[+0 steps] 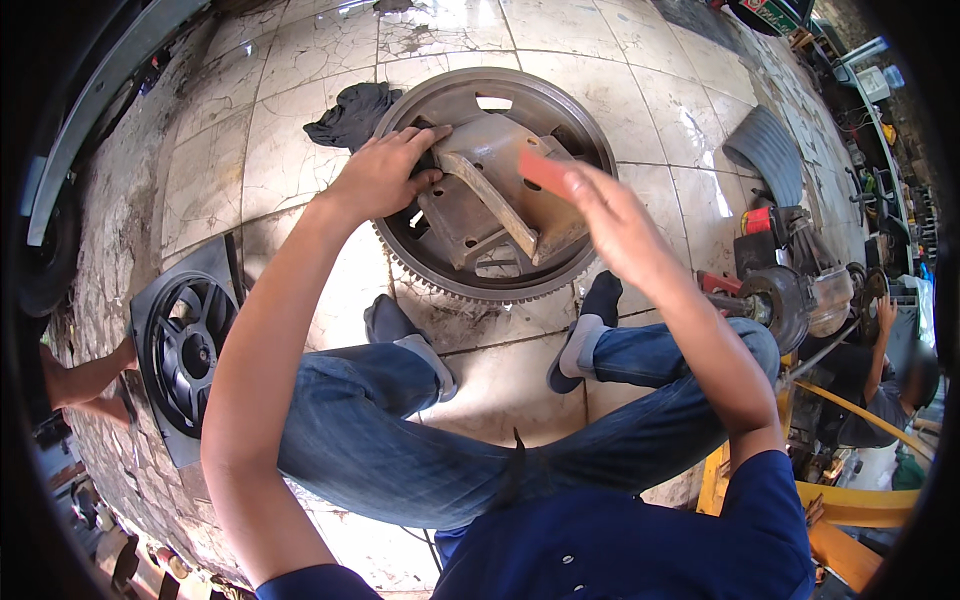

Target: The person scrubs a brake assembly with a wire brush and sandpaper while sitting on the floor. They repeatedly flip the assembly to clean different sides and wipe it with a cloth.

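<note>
On the tiled floor before my feet lies a large round flywheel (455, 285) with a toothed rim. A rusty metal bracket (470, 217) with a raised curved rib and several holes rests on top of it. My left hand (393, 168) grips the bracket's left end, fingers over the top and thumb at the side. My right hand (615, 215) is closed on a flat reddish piece, apparently folded sandpaper (543, 170), over the bracket's right part. Motion blurs that hand, and I cannot tell whether the piece touches the metal.
A dark cloth (352, 113) lies beside the flywheel. At left stands a black fan in a frame (190, 345), near another person's limb (85, 378). Metal machine parts (785, 295) and a curved ribbed sheet (768, 150) sit at right; another person (890, 395) is beyond.
</note>
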Demonstrator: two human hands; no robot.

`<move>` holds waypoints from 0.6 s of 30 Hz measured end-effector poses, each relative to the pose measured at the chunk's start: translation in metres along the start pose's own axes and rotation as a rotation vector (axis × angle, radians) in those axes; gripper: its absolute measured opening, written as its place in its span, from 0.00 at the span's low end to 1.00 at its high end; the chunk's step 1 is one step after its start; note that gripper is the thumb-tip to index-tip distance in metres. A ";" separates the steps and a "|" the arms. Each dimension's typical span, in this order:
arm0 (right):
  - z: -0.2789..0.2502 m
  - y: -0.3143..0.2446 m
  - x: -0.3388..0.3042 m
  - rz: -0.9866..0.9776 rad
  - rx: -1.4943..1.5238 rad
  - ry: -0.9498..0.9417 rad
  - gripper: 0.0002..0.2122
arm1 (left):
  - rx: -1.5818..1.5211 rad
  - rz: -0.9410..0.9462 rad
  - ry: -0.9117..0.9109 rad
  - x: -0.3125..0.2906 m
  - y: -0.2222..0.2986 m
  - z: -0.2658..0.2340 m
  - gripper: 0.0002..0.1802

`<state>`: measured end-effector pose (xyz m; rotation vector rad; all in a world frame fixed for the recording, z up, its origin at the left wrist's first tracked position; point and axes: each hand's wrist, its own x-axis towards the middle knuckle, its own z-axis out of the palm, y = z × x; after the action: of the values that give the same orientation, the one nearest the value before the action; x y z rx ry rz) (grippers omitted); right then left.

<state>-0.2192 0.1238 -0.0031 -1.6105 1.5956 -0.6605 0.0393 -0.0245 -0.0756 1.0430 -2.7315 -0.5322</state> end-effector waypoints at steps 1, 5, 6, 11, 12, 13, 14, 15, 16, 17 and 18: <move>0.008 -0.013 -0.007 -0.050 -0.068 -0.041 0.22 | 0.008 0.007 0.017 -0.002 -0.002 0.001 0.33; 0.019 -0.004 -0.015 -0.273 -0.346 -0.074 0.22 | 0.013 0.033 0.045 0.001 0.000 0.003 0.34; 0.016 -0.002 -0.015 -0.302 -0.372 -0.084 0.22 | 0.013 0.030 0.039 0.001 0.001 0.002 0.34; -0.002 0.008 -0.012 -0.380 -0.560 -0.278 0.25 | 0.014 -0.001 0.022 -0.002 0.003 0.002 0.35; -0.002 0.007 -0.013 -0.401 -0.619 -0.277 0.26 | 0.018 0.001 0.023 -0.002 0.003 0.002 0.35; -0.001 0.006 -0.015 -0.421 -0.678 -0.276 0.28 | 0.031 -0.001 0.026 -0.002 0.003 0.002 0.35; -0.001 0.005 -0.017 -0.441 -0.736 -0.274 0.31 | 0.043 -0.004 0.029 -0.002 0.002 0.002 0.35; 0.001 0.003 -0.020 -0.433 -0.745 -0.268 0.33 | 0.054 -0.001 0.029 -0.001 0.003 0.003 0.35; 0.005 0.000 -0.021 -0.425 -0.754 -0.262 0.35 | 0.053 -0.009 0.030 -0.001 0.004 0.003 0.34; 0.008 -0.002 -0.022 -0.416 -0.762 -0.256 0.38 | 0.053 -0.018 0.030 -0.001 0.004 0.003 0.34; 0.011 -0.003 -0.020 -0.420 -0.738 -0.240 0.39 | 0.054 -0.024 0.032 -0.001 0.005 0.002 0.33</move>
<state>-0.2100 0.1456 -0.0040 -2.4963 1.4021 -0.0425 0.0368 -0.0198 -0.0758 1.0883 -2.7231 -0.4444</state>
